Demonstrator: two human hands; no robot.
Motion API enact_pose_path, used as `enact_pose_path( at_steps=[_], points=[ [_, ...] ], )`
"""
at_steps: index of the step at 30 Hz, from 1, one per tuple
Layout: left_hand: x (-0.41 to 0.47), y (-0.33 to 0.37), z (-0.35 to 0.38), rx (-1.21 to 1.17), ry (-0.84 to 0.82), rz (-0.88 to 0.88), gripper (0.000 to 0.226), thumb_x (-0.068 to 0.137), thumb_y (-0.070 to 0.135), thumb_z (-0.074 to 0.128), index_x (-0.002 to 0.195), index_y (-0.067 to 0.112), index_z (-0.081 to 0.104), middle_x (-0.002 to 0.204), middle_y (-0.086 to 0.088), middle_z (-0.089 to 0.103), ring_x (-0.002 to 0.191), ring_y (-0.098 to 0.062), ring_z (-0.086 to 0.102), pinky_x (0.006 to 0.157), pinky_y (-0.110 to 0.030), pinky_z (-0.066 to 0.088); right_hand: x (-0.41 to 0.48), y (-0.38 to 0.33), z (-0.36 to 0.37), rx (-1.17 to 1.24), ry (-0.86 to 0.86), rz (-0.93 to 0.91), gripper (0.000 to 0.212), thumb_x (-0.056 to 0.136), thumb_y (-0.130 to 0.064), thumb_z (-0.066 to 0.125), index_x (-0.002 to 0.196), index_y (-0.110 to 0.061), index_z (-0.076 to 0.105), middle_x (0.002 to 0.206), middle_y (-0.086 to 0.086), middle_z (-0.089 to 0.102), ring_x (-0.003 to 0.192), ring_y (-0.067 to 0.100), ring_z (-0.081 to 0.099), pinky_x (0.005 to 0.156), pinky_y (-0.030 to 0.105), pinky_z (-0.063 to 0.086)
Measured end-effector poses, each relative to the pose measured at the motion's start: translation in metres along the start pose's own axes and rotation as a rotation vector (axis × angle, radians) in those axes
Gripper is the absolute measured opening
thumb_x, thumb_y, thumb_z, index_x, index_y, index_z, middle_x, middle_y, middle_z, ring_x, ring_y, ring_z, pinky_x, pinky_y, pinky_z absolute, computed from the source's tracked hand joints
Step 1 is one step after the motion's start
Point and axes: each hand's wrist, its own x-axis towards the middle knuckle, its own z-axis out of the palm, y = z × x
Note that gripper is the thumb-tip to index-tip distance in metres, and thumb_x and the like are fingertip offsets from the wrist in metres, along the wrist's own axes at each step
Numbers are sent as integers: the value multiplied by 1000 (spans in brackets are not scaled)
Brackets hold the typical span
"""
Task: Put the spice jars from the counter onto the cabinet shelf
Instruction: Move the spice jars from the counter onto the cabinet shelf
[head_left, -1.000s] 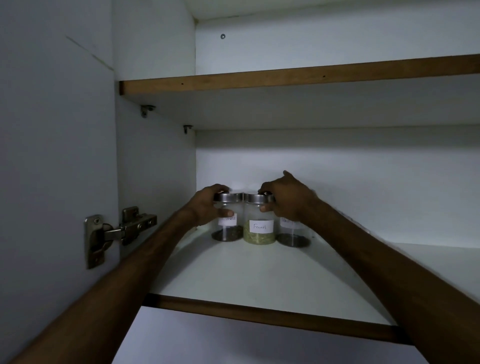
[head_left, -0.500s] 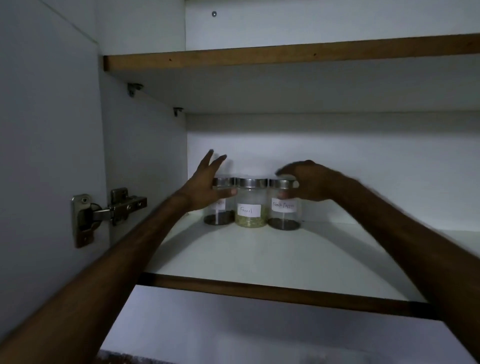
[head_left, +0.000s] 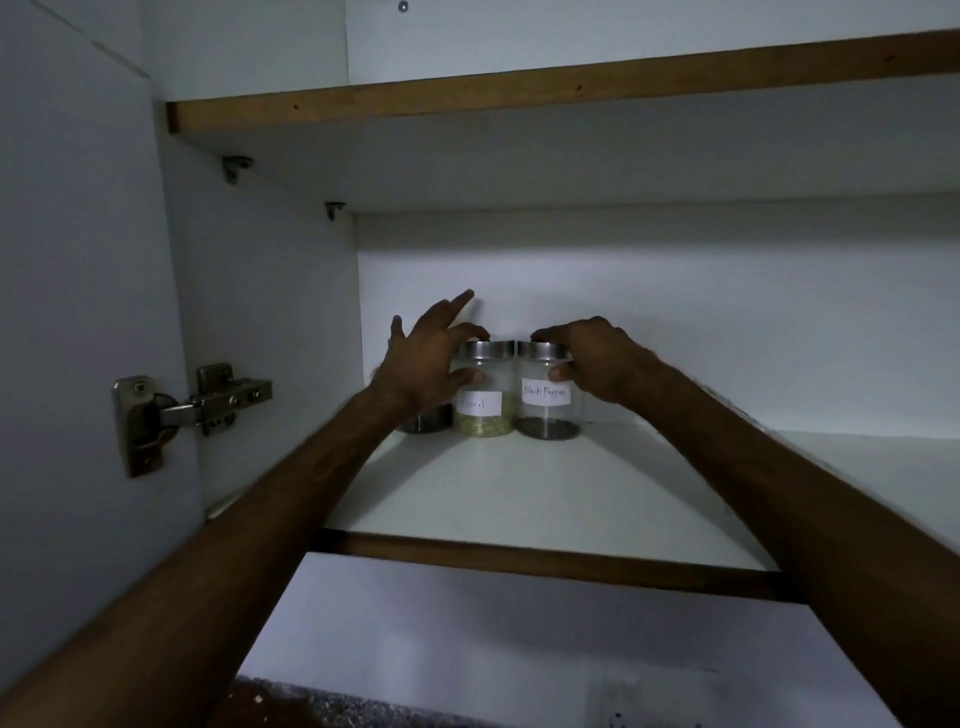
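Cabinet (head_left: 260, 312) open, door (head_left: 67, 260) swung out to the left, and the lower shelf (head_left: 519, 493) carries all three jars, upright in a tight row at its back-left corner. Both arms reach in. Left grip (head_left: 423, 364) pinches the fennel jar (head_left: 483, 410), thumb on the glass, one finger over the lid, the other fingers splayed upward. Right grip (head_left: 597, 364) grasps the pepper jar (head_left: 548, 410), fingers curled over its lid, thumb on the glass. The third jar (head_left: 428, 423) sits mostly hidden behind the left wrist. Steel hinge (head_left: 176, 410) on the door.
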Motion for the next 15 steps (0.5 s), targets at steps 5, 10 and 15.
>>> enact_pose_path(
  at_steps=[5,10,15],
  points=[
    [-70,31,-19,-82,75,76,67,95,44,53,151,17,28,164,-5,4,151,-24,10,116,-60,18,-58,-29,12,-165,-39,-4,76,98,-31,53,155,-5,8,163,19,0,152,32,5,121,40,13],
    [-182,61,-21,-304,350,339,44,101,28,50,138,3,48,148,-11,45,140,-22,39,114,-35,34,-162,-93,32,107,224,-140,66,98,-51,41,150,-11,33,149,12,45,137,29,42,111,33,31],
    [-376,84,47,-436,214,187,34,96,10,54,129,4,57,141,-14,52,131,-28,48,110,-33,37,-299,-150,151,215,295,-244,53,99,-21,53,145,2,38,153,22,36,144,32,31,122,40,20]
  ],
)
